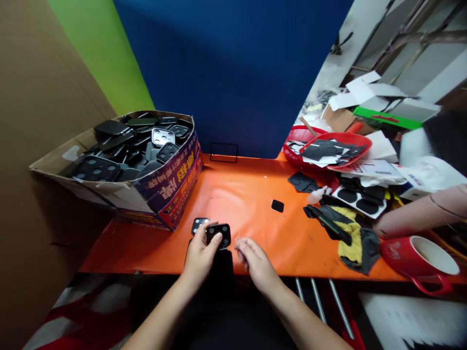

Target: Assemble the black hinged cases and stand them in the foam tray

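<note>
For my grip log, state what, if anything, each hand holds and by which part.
The left hand holds a black dotted plate, thumb on its lower left face. Whether the right hand holds anything cannot be told.

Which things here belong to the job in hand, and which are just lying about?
Likely in the job:
black dotted plate, held in the left hand
similar plate behind that hand
open box of such plates
perhaps the small black pad

Seemingly just lying about:
red mug
yellow-and-grey cloth item
red basket with scraps
</note>
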A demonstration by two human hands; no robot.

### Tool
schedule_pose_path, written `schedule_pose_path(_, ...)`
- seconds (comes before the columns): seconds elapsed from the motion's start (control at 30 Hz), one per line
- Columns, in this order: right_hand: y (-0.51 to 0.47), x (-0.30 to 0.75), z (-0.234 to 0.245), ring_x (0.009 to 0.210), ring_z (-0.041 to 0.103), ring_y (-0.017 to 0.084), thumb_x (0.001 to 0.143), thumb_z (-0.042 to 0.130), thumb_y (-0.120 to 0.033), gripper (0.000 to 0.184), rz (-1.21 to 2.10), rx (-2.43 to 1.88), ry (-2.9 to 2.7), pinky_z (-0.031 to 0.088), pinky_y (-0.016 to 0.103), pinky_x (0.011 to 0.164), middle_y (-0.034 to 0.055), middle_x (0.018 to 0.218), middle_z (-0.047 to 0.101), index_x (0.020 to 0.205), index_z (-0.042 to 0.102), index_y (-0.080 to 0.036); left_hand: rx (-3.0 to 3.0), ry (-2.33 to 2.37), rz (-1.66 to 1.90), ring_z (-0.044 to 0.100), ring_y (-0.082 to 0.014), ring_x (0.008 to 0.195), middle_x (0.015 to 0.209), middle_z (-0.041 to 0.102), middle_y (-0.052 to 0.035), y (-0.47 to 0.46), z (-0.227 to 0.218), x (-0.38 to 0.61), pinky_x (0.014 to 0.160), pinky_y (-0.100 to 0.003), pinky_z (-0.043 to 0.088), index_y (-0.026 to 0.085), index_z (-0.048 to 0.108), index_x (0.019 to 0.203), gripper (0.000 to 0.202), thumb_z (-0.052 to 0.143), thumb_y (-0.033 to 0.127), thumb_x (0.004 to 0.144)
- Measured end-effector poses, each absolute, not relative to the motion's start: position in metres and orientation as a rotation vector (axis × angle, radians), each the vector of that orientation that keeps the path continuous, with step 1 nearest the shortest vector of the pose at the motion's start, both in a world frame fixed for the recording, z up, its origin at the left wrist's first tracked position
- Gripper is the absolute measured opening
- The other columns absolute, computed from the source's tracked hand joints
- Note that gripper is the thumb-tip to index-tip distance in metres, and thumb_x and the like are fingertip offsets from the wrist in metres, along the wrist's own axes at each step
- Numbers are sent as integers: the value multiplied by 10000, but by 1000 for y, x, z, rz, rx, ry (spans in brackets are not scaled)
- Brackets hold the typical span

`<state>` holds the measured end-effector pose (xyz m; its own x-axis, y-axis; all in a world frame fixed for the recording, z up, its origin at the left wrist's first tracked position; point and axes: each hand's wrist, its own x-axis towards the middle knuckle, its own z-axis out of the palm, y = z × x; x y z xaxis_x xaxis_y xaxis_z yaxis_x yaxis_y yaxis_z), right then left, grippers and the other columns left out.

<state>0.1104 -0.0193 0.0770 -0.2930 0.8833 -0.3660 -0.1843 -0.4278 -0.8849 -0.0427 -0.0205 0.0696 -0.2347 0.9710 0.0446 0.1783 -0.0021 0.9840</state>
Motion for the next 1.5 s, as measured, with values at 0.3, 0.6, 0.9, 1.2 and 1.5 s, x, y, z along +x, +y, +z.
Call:
schedule_pose_path(0.3,20,89,41,689,595,161,900,388,-349,347,1098,-1535,-2014,385,229,596,66,761,674,770,644,-153,1558,1667,1067,361,-287,1298,1384,445,-119,-4,28,-75,1070,-487,263,201,455,1303,529,553,356,807)
schedule_pose_path(0.6,36,73,49,821,660,218,910,370,-408,375,626,-1596,-2600,409,268,672,94,914,714,898,692,-216,2320,1768,303,236,-291,1360,1467,309,-76,-30,15,-83,1081,-565,169,206,287,1415,587,396,437,886)
schedule_pose_path(0.9,38,91,24,760,633,182,899,372,-331,297,893,-1426,-2082,457,253,668,68,825,688,856,622,-177,2337,1854,462,329,-296,1317,1454,348,-84,-34,25,-84,1039,-511,321,240,343,1385,611,540,324,813)
schedule_pose_path(1.2,36,105,-2,1097,572,268,805,487,-506,414,1117,-1317,-1680,453,362,958,96,1141,645,1018,672,-203,1852,2805,1185,495,-331,1165,1210,595,-95,10,230,-208,1015,-517,306,246,581,1160,401,527,435,811)
schedule_pose_path(1.5,39,106,-1,947,624,263,770,508,-573,458,1160,-1355,-1447,520,330,796,107,1026,671,991,644,-195,1500,2440,1851,620,-204,855,970,650,-40,9,279,-228,788,-344,495,148,566,1106,481,544,508,787)
